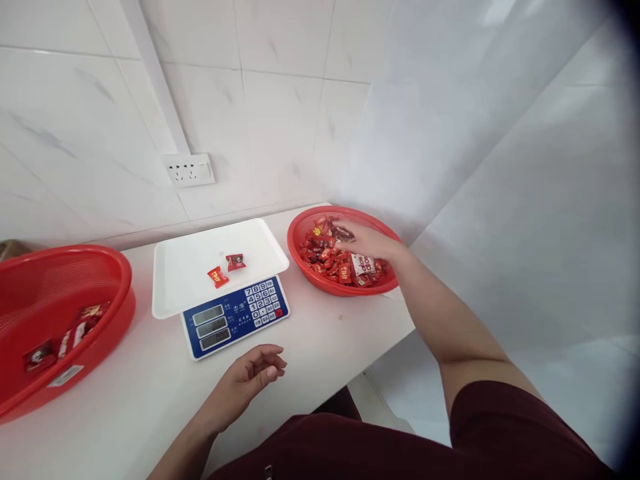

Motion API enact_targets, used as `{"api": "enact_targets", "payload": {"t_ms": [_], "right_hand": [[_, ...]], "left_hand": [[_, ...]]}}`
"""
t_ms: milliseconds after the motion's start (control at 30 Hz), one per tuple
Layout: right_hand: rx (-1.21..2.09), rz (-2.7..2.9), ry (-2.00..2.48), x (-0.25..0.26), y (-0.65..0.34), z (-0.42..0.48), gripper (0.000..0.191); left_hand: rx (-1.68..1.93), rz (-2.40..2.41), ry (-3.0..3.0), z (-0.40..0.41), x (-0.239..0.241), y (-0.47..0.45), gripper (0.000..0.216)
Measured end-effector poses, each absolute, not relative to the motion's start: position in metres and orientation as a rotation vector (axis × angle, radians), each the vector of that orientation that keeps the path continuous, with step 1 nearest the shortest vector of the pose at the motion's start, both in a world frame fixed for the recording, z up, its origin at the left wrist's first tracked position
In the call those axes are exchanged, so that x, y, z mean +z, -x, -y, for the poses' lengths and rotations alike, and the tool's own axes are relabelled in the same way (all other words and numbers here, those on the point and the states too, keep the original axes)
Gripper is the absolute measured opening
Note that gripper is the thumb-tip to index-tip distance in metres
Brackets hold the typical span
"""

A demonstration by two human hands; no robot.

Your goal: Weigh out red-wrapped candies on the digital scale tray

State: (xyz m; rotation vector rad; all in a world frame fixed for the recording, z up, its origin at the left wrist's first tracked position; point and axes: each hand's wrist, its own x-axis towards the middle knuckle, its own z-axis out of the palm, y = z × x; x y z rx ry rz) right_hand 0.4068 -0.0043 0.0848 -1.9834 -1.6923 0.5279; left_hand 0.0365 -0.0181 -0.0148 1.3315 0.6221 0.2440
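My right hand (367, 240) reaches into the right red basket (320, 285), among many small wrapped candies (327, 257). Its fingertips are blurred against a brown-wrapped piece, so I cannot see whether they grip it. A white wrapper with red print (363, 265) lies just below that hand. My left hand (255, 375) hovers over the table in front of the scale, fingers loosely curled, thumb apart, holding nothing visible. Two candies sit on the white scale tray (185, 267): one red (218, 277), one dark red and brown (235, 261). The blue keypad panel (237, 317) faces me.
A larger red basket (100, 257) stands at the left edge with a few packets (80, 333) inside. The white table (310, 360) meets a tiled wall with a power socket (189, 170). A tiny crumb-like bit (341, 317) lies near the right basket.
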Motion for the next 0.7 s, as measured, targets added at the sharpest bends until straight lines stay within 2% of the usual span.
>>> {"api": "enact_targets", "payload": {"t_ms": [100,167,300,367,500,700], "right_hand": [[0.573,1.829,2.184,0.070,-0.428,0.026,0.065],[0.500,1.805,2.299,0.062,-0.432,0.033,0.059],[0.420,1.750,2.333,0.062,-0.432,0.030,0.025],[0.366,1.721,2.279,0.070,-0.431,0.023,0.013],[0.254,1.533,2.079,0.084,-0.415,0.002,0.018],[0.333,1.612,1.793,0.093,-0.332,-0.049,0.022]], "left_hand": [[0.231,-0.673,-1.350,0.022,-0.019,-0.040,0.038],[0.225,-0.700,-1.349,0.024,-0.022,-0.042,0.039],[0.227,-0.700,-1.338,0.028,-0.026,-0.044,0.042],[0.231,-0.701,-1.335,0.029,-0.025,-0.044,0.043],[0.255,-0.701,-1.328,0.031,-0.026,-0.041,0.040],[0.322,-0.636,-1.302,0.034,-0.035,-0.040,0.039]]}}
